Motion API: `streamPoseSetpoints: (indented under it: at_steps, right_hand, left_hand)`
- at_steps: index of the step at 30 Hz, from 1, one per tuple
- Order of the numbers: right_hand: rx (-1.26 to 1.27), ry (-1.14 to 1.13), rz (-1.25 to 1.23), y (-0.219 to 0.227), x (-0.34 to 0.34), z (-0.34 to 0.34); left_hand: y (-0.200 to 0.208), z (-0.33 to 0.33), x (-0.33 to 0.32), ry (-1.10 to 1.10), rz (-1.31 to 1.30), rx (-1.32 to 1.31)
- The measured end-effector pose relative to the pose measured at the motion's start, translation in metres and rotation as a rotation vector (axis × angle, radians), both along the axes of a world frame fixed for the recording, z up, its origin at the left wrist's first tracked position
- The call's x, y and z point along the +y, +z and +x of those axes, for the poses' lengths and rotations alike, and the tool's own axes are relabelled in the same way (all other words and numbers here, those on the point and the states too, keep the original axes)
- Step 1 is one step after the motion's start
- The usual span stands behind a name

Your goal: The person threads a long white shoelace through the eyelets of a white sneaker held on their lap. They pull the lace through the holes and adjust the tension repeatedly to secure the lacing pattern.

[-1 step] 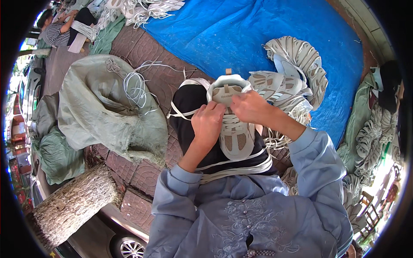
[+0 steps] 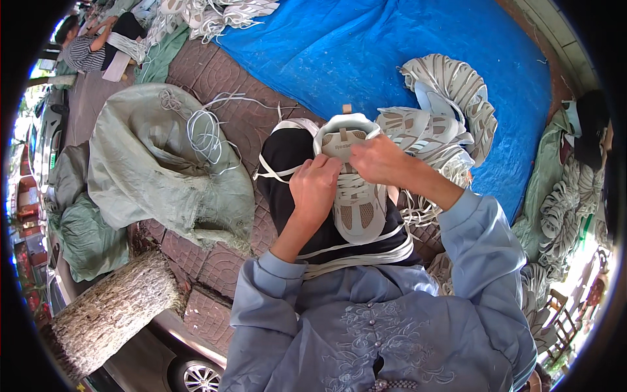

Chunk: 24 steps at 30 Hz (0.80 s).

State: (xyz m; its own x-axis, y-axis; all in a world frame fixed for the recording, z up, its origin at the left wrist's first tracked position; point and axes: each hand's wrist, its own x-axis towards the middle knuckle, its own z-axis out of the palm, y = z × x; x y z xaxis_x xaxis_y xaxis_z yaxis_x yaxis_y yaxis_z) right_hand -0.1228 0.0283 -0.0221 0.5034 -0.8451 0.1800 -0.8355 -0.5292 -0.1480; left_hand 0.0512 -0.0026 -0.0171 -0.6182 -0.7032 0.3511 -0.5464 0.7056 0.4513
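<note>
A white and beige sneaker (image 2: 360, 224) rests on the dark cloth (image 2: 277, 196) over my lap, its toe pointing toward me. My left hand (image 2: 315, 187) is closed at the left side of its lacing, near the base of the beige tongue (image 2: 344, 145). From the right, my right hand (image 2: 377, 159) pinches the upper eyelet edge beside the tongue. Fingers cover whatever short piece of lace may be between them. White lacing (image 2: 353, 189) crosses the front of the shoe below both hands. Loose white laces (image 2: 366, 261) lie across my lap.
A pale green sack (image 2: 170, 176) with tangled white laces (image 2: 208, 134) on it stands to the left. Rows of similar sneakers (image 2: 450, 85) lie on a blue tarp (image 2: 366, 52). A tree trunk (image 2: 121, 310) is at lower left; another person (image 2: 88, 52) sits far left.
</note>
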Motion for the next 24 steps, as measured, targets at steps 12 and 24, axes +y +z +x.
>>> streamPoseSetpoints:
  at_steps: [12,24]
  right_hand:
    - [-0.218,-0.186,-0.15,0.001,0.01,0.01]
    - [-0.324,-0.26,-0.128,0.0,0.014,0.014]
  left_hand:
    - [-0.001,0.002,0.003,0.047,0.02,0.029]
    - [-0.007,0.003,0.003,0.067,-0.033,-0.013]
